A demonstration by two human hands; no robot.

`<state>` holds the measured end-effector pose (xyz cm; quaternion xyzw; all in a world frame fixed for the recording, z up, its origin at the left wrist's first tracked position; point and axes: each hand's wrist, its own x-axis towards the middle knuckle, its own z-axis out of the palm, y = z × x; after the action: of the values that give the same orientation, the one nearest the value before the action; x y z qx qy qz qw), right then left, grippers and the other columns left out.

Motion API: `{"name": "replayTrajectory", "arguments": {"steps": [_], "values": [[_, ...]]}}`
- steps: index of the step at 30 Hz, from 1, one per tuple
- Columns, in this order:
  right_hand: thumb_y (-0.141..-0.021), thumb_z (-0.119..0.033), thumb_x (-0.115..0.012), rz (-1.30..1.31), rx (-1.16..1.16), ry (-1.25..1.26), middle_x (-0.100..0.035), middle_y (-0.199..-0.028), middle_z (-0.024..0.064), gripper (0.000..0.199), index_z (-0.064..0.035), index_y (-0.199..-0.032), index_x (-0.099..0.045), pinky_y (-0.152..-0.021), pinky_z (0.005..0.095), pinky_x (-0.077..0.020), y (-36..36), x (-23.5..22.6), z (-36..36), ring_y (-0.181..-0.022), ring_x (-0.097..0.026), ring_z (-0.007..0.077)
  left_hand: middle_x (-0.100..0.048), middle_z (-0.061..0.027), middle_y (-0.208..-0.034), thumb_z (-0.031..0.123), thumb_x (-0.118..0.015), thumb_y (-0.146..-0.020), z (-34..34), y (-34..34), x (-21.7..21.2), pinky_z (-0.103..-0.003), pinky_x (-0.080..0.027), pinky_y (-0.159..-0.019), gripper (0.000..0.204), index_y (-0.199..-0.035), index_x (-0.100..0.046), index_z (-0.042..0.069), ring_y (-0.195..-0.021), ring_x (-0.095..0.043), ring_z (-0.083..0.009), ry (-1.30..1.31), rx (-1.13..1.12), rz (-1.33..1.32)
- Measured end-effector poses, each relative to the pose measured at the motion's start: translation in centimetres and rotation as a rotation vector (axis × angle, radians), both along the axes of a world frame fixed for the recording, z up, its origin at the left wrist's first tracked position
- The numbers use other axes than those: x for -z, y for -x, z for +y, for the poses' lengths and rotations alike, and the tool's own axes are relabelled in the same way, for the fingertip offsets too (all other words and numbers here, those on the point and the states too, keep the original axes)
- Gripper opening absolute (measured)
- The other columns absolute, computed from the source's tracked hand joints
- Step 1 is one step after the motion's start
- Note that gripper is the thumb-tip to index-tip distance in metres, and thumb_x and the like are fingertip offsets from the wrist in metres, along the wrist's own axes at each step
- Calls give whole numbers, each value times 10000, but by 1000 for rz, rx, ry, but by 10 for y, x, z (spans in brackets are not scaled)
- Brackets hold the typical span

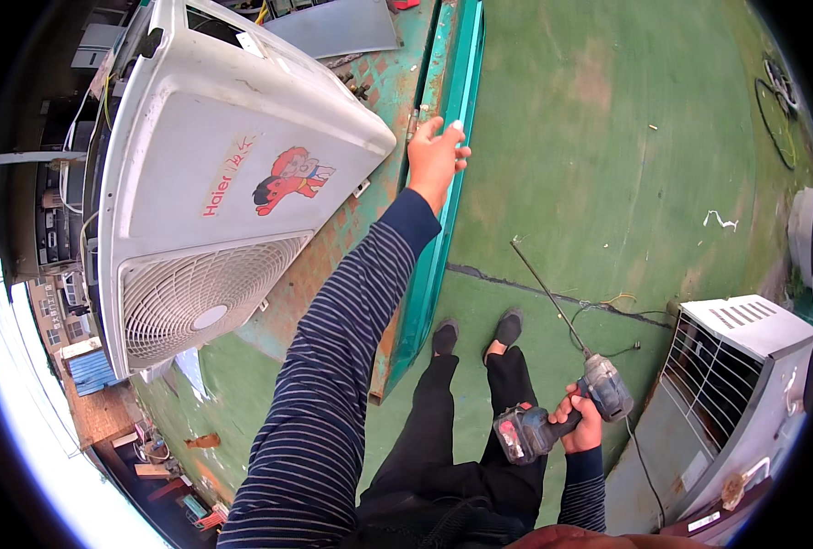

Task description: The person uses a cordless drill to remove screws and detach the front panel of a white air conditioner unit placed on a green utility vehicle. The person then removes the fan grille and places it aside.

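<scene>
My left arm, in a striped dark sleeve, reaches up over the edge of a rusty green metal bench (379, 101). My left hand (436, 163) is above that edge with its fingers apart, and no object shows in it. A white air conditioner outdoor unit (173, 174) with a round fan grille (210, 317) rests on the bench to the left. Low on the right, my right hand (582, 423) is closed round the handle of a cordless drill (605, 389). From its chuck a long thin bit (548, 295) points up and left, above the green floor.
A second, grey-white unit with a wire grille (710, 375) stands on the floor at the right, with a black cable (646, 462) beside it. A grey metal panel (338, 38) lies at the bench's far end. Scraps and boards (155, 471) lie at lower left.
</scene>
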<state>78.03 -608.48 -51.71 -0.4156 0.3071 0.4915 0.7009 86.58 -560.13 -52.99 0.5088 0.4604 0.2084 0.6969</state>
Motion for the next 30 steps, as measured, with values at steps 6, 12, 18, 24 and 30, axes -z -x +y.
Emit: {"name": "replayTrajectory", "arguments": {"steps": [6,12,18,24,30], "values": [[-880,-115,-571,-98,-167,-73,-528,-719,75,273,11,-1116,-516,-656,357,-468,-6,-27,15,-637,-521,182,-695,-93,-1032,145,-677,-920,-91,188,-76,-263,-525,-679,382,-1244,-599,-42,-809,-650,-118,-176,104,313],[-891,-83,-619,-567,-355,185,-564,-708,42,210,29,-1068,-595,-601,285,-431,14,-35,32,-614,-531,128,-524,-143,-1298,72,-738,-821,-11,278,-269,-399,-458,-935,573,-1351,-524,39,-1068,-577,-263,-1615,-240,810],[-874,-66,-633,-650,-351,190,-558,-671,41,199,30,-1046,-611,-533,275,-423,3,-62,29,-539,-517,137,-664,-121,-1083,289,-800,-750,67,362,-351,-434,-441,-890,571,-1237,-596,71,-1052,-611,-328,-1386,33,1237],[-889,-95,-603,-720,-283,252,-541,-642,43,167,13,-1015,-614,-490,283,-431,6,-87,12,-505,-500,149,-640,-108,-900,287,-792,-751,42,378,-341,-452,-431,-759,341,-922,-620,46,-888,-605,-332,-1343,86,1110],[-890,-116,-614,-736,-252,315,-543,-655,44,177,6,-1018,-613,-480,289,-434,31,-119,0,-507,-509,154,-599,-95,-829,233,-827,-693,-19,396,-332,-408,-477,-670,334,-901,-633,56,-820,-609,-309,-1396,213,904]]}}
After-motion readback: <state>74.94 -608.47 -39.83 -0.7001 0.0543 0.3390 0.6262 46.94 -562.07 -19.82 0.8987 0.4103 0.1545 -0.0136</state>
